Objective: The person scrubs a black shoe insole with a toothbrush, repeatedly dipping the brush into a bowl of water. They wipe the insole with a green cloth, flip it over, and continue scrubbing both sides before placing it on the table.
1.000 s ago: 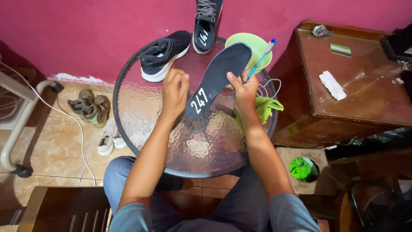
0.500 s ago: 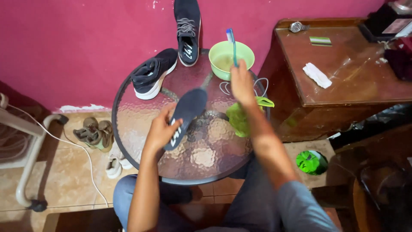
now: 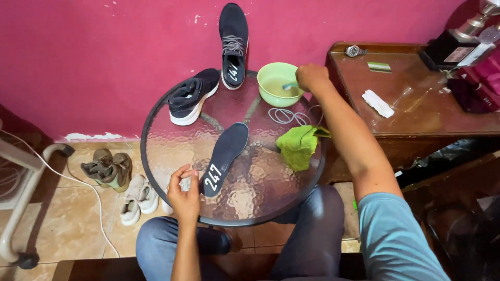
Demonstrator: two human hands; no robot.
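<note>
Round glass surface [image 3: 156, 156] mid-frame: left hand [image 3: 183, 195] pinches the thin, floppy insole [image 3: 225, 156] at its heel; right hand [image 3: 311, 77] grips a toothbrush [image 3: 289, 87] in the green bowl [image 3: 278, 83].

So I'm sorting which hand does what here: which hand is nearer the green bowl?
Right. The right hand is at the green bowl's rim, holding a brush in it. The left hand is far off, holding the dark insole's near end.
</note>
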